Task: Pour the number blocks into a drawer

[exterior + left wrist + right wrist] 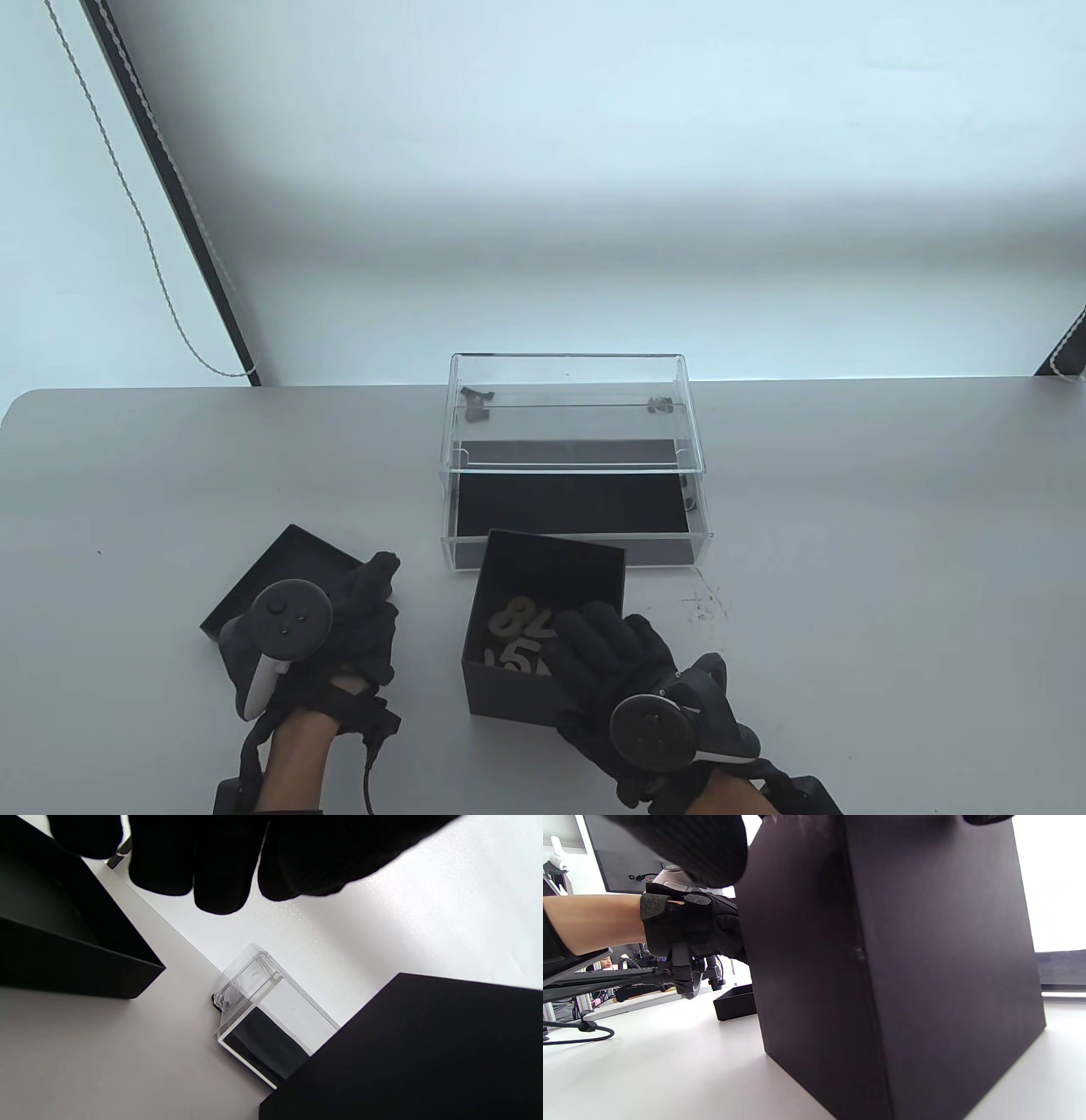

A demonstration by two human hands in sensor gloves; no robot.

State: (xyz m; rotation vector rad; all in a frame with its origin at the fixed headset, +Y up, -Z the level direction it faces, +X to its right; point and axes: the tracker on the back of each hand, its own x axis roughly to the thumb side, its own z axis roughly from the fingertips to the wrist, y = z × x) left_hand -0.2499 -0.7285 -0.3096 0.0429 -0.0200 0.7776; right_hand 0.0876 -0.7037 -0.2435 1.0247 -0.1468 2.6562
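Note:
An open black box (551,567) stands on the table in front of the clear drawer (577,509). Pale number blocks (517,630) lie inside it, an 8 and a 5 among them. My right hand (590,641) grips the box's near right corner, fingers over the rim. From the right wrist view, the box's wall (903,963) fills the frame. The drawer is pulled out of its clear case (568,382) and shows a black lining. My left hand (369,598) hovers over the box's black lid (288,560), fingers (220,878) loose and holding nothing.
The grey table (848,552) has its far edge just behind the clear case. A beaded cord (161,272) hangs at the back left. Small dark marks (702,604) dot the table right of the box. A cable (581,1027) lies at the near left.

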